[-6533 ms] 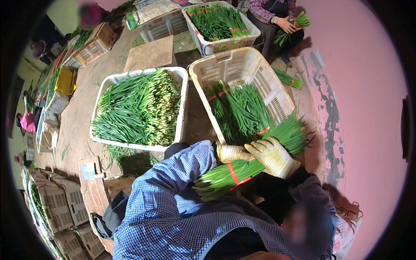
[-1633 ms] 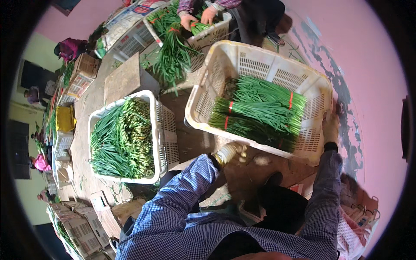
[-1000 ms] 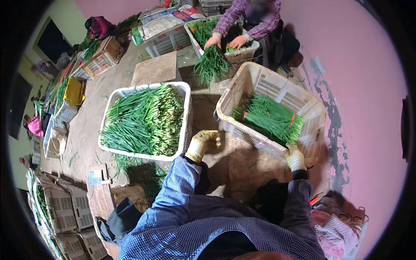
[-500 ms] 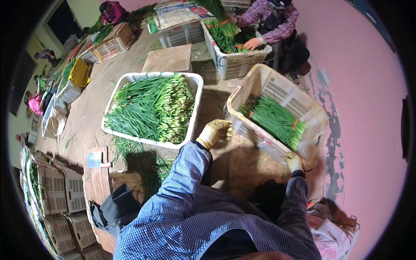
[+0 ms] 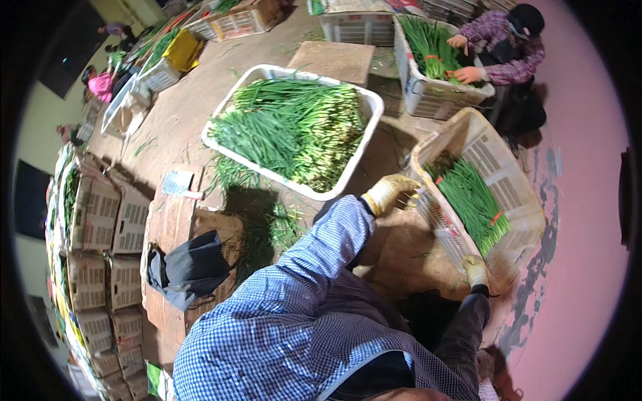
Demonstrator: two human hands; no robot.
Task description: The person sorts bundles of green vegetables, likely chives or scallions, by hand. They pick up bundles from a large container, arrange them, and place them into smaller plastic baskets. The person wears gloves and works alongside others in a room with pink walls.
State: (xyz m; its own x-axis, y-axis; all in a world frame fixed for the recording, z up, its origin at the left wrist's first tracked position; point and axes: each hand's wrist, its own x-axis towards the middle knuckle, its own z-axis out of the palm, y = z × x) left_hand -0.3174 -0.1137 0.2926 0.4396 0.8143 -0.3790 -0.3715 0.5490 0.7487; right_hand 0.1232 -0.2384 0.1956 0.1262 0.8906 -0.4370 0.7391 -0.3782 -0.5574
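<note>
A white plastic crate (image 5: 518,189) stands at my right, slightly tilted in view, with banded bundles of garlic chives (image 5: 471,197) lying inside under red bands. My right hand (image 5: 476,273), in a pale yellow glove, is closed on its near rim. My left hand (image 5: 391,194), gloved likewise, is beside the crate's left end; its fingers are curved and apart with nothing visible in them. Whether its fingertips touch the crate wall, I cannot tell. Ahead of that hand sits a wide white crate (image 5: 231,161) heaped with loose garlic chives (image 5: 294,127).
Across from me, a co-worker (image 5: 501,57) handles banded greens in another white crate (image 5: 438,103). Stacked crates (image 5: 97,214) rise at the left. Nearer, a dark cloth (image 5: 190,267) drapes over a wooden board (image 5: 167,227). A pink wall (image 5: 588,200) bounds the right.
The view has swung, so the scene sits further right. Both my hands keep about the same places at the crate. The co-worker's raised bunch is now down in their crate.
</note>
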